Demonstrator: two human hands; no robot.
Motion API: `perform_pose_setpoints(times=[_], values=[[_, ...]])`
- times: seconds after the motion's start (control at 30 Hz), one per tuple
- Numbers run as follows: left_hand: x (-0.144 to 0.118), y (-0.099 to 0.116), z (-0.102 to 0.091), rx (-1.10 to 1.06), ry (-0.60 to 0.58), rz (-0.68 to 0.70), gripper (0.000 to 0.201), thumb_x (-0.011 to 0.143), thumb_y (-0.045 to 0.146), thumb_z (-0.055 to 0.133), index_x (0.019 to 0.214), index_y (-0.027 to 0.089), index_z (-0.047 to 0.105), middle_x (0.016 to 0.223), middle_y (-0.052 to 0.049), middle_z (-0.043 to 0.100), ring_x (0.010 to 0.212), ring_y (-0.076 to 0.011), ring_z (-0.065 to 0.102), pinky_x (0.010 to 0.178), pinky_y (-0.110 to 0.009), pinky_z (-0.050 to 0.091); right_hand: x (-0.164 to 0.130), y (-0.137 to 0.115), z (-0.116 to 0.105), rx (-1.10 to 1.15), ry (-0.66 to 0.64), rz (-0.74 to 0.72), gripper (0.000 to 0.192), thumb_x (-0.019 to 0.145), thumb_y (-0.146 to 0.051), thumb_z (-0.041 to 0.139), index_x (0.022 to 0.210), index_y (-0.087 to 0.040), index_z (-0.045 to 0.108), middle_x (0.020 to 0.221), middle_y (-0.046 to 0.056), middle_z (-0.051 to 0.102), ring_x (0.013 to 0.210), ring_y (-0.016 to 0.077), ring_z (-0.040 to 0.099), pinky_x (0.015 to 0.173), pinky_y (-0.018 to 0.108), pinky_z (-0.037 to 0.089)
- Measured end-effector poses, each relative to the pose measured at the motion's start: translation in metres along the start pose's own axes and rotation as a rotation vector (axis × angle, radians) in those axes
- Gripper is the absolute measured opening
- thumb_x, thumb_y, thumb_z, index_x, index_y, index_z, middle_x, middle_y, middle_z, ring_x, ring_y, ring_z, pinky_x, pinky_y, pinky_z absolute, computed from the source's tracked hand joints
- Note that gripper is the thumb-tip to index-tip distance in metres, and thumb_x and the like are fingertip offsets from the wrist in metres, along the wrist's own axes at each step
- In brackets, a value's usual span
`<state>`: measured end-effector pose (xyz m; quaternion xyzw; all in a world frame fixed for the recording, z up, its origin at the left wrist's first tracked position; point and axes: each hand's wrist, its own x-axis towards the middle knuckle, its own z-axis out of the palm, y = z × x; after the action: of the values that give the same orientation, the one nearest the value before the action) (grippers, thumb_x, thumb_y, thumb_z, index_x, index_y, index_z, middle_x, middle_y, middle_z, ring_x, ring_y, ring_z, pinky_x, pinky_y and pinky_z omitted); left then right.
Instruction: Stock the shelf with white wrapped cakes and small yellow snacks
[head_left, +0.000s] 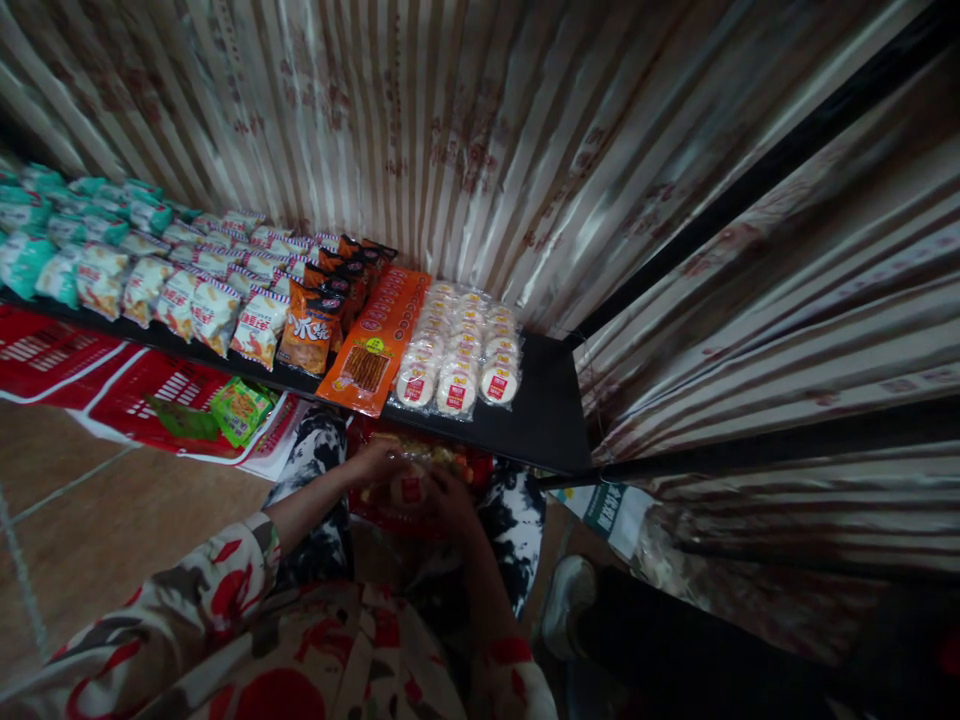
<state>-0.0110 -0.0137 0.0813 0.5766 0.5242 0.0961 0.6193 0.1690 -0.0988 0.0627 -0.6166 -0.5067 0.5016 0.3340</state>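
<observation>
A clear-wrapped round rice cracker (pixel 409 487) with a red label is between my hands, in the shade below the shelf's front edge. My left hand (pixel 379 459) is closed at the upper left of its wrapper. On the right side, my right hand (pixel 451 503) has its fingers bent in against the same packet. Dim light blurs the exact fingertip contact. Under both hands lies a red bag (pixel 480 468) between my knees, with wrapped pieces showing in it. Rows of similar wrapped rice crackers (pixel 456 388) stand on the black shelf (pixel 536 425) just above.
Left of the crackers lies an orange snack bag (pixel 367 365), then orange-brown packets (pixel 307 330), white packets (pixel 259 325) and teal packets (pixel 26 262). Red bags (pixel 161 392) and a green packet (pixel 241 410) are below. A black pole (pixel 675 230) slants before the curtain (pixel 450 130). Another person's shoe (pixel 568 605) is at right.
</observation>
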Motion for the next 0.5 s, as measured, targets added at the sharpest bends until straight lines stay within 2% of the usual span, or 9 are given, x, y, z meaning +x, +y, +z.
perform_pose_setpoints(times=[0.1, 0.2, 0.37, 0.5], values=[[-0.007, 0.008, 0.005, -0.095, -0.043, -0.035, 0.026, 0.070, 0.041, 0.066, 0.073, 0.017, 0.055, 0.050, 0.007, 0.049, 0.040, -0.0067, 0.040, 0.042, -0.018, 0.031, -0.002, -0.005, -0.009, 0.029, -0.019, -0.012, 0.030, 0.079, -0.039, 0.052, 0.096, -0.019, 0.066, 0.096, 0.005, 0.070, 0.088, 0.0224, 0.063, 0.081, 0.036, 0.050], [-0.012, 0.016, 0.010, -0.155, -0.027, -0.035, 0.023, 0.073, 0.039, 0.063, 0.076, 0.017, 0.053, 0.052, 0.007, 0.051, 0.043, -0.0076, 0.043, 0.042, -0.019, 0.032, -0.003, -0.013, -0.017, 0.052, 0.013, -0.032, 0.029, 0.078, -0.039, 0.054, 0.095, -0.019, 0.067, 0.095, 0.005, 0.069, 0.088, 0.0220, 0.062, 0.082, 0.037, 0.049], [-0.015, 0.024, 0.018, -0.264, -0.030, 0.029, 0.014, 0.075, 0.028, 0.059, 0.075, 0.017, 0.050, 0.054, 0.008, 0.051, 0.046, -0.0074, 0.045, 0.049, -0.020, 0.037, -0.006, -0.026, -0.031, 0.115, 0.041, -0.015, 0.032, 0.075, -0.046, 0.058, 0.086, -0.017, 0.067, 0.085, 0.004, 0.069, 0.082, 0.0215, 0.062, 0.074, 0.033, 0.050], [-0.015, 0.029, 0.024, -0.255, -0.016, 0.066, 0.013, 0.073, 0.025, 0.059, 0.076, 0.017, 0.050, 0.055, 0.007, 0.051, 0.047, -0.0076, 0.045, 0.049, -0.021, 0.037, -0.007, -0.029, -0.038, 0.200, 0.074, 0.020, 0.037, 0.072, -0.053, 0.060, 0.083, -0.019, 0.065, 0.085, 0.004, 0.069, 0.081, 0.0216, 0.062, 0.073, 0.033, 0.051]])
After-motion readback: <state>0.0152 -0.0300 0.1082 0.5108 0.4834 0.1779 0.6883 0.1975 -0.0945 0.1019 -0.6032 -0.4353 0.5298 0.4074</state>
